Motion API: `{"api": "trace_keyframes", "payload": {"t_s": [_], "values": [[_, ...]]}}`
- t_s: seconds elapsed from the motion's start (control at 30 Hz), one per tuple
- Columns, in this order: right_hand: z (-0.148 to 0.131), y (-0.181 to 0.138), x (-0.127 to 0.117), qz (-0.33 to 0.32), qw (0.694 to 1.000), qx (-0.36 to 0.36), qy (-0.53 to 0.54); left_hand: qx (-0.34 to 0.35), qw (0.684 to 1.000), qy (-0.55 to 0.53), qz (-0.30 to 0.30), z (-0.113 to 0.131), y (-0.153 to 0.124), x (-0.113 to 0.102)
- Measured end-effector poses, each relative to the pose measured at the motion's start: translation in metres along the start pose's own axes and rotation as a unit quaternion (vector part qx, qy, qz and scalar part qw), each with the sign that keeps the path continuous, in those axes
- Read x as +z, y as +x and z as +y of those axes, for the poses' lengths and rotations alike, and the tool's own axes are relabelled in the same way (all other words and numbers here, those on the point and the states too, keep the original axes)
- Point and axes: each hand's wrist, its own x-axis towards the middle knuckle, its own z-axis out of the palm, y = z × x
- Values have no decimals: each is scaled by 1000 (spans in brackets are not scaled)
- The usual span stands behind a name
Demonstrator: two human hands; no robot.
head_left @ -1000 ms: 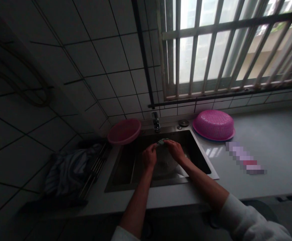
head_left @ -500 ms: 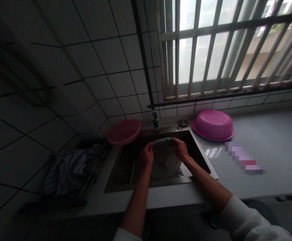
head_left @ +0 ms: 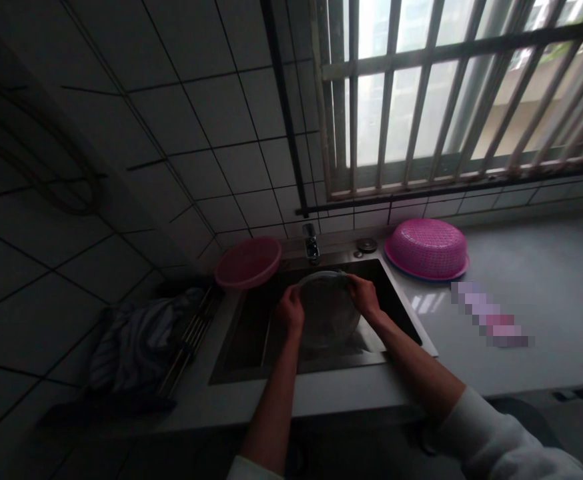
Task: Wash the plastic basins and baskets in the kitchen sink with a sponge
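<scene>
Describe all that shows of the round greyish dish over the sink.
The round greyish dish looks shallow, with a thin pale rim; dim light hides its material. It is tilted over the dark metal sink, below the small metal tap. The left hand grips its left rim, the right hand its upper right rim.

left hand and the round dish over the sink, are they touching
Touching. The head view shows the left hand closed on the left rim of the round dish, with no gap visible.

both hands gripping plate, over sink
</scene>
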Motion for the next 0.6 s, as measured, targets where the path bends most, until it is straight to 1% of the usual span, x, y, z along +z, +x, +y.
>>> {"api": "trace_keyframes", "payload": {"t_s": [0.07,0.13,0.2,0.23,0.27,0.37,0.4,0.43,0.5,0.57,0.6], "values": [[-5,-4,4,-12,999,-35,-13,33,999,-3,-37,4,-3,4],[-15,-8,11,-43,995,-82,-22,75,994,-1,-84,10,-7,9],[-22,-9,16,-72,991,-114,-19,98,989,2,-108,12,-9,10],[-23,-9,17,-75,990,-118,-12,94,990,2,-102,11,-9,10],[-22,-7,16,-67,992,-111,-4,79,993,-2,-82,9,-8,8],[-8,0,9,-16,999,-40,21,8,1000,-28,6,-2,-2,2],[-2,2,6,-3,1000,-16,25,-5,999,-37,27,-5,0,0],[2,3,2,3,1000,2,27,-6,998,-44,40,-7,1,-1],[7,4,-2,3,1000,12,28,20,998,-46,45,-8,2,-1],[6,2,-4,-7,1000,-3,29,68,996,-41,27,-4,0,-1],[3,1,-4,-15,999,-13,27,83,996,-37,9,-1,-1,0]]}}
